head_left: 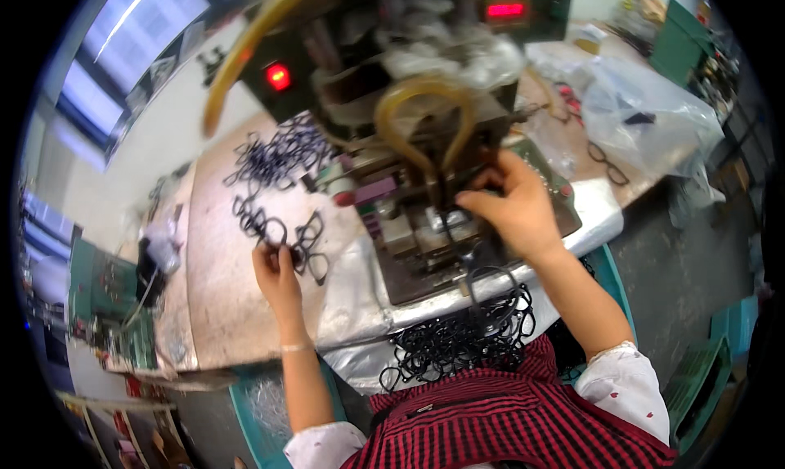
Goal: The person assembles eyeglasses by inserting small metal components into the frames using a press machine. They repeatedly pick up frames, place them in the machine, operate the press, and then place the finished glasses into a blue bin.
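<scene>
I judged the loading step in hand. A black spectacle frame (307, 244) lay on the tabletop (221, 305) at nine o'clock of the machine (409, 142), left hand (276, 274) pinching it. Right hand (511, 203): grip state unclear, at the fixture. Next: careful seating.

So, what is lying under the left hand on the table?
The left hand rests on black eyeglass frames that lie on the worn table. More frames are piled further back. What sits directly beneath the palm is covered.
</scene>
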Demonstrator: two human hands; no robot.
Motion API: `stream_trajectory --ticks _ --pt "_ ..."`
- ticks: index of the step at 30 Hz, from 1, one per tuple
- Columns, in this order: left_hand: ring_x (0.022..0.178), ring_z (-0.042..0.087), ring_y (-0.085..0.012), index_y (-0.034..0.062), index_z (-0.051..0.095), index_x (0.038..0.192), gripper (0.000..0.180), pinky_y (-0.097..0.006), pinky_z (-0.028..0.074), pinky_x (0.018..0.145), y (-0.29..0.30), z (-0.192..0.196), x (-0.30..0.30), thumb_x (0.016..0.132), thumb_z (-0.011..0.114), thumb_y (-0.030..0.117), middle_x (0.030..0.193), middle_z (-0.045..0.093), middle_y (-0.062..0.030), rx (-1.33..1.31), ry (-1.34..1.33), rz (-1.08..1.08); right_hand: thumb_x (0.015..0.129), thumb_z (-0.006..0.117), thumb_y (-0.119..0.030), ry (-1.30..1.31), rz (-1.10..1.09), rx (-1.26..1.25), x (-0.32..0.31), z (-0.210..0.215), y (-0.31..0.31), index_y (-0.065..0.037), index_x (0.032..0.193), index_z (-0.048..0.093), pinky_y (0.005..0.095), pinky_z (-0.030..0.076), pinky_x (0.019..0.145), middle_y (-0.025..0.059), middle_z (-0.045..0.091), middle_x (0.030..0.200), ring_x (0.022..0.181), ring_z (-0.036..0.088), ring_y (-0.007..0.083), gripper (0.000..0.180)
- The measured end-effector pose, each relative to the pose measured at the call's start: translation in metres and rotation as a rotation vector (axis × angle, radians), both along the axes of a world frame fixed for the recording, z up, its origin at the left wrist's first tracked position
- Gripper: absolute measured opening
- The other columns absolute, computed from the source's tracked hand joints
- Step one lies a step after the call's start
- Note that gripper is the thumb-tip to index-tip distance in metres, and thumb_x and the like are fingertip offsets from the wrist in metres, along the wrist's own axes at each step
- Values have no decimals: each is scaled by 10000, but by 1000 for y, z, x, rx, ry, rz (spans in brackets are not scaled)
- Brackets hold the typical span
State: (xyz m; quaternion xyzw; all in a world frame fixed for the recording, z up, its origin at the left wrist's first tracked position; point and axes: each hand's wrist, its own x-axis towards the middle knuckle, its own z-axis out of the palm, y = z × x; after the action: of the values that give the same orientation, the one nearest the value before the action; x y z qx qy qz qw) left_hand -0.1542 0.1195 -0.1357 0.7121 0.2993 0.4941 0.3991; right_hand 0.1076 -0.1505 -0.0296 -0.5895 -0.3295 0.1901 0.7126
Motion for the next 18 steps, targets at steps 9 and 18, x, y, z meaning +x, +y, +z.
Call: stream_trajectory --ticks 9,18 --pt "901 610 -195 7 481 1136 180 -367 569 792 -127 150 97 960 516 13 1048 561 -126 357 -480 -381 789 692 51 266 54 108 -17 9 1 70 1297 472 237 484 804 36 657 862 858 619 106 553" --pt "835 570 -188 12 480 1028 158 -333 588 677 -148 137 94 892 559 9 906 531 -128 274 -489 -425 820 683 2 41 -89 88 -38 8 -1 18 1289 503 244 463 836 48 662 977 901 609 102 503"
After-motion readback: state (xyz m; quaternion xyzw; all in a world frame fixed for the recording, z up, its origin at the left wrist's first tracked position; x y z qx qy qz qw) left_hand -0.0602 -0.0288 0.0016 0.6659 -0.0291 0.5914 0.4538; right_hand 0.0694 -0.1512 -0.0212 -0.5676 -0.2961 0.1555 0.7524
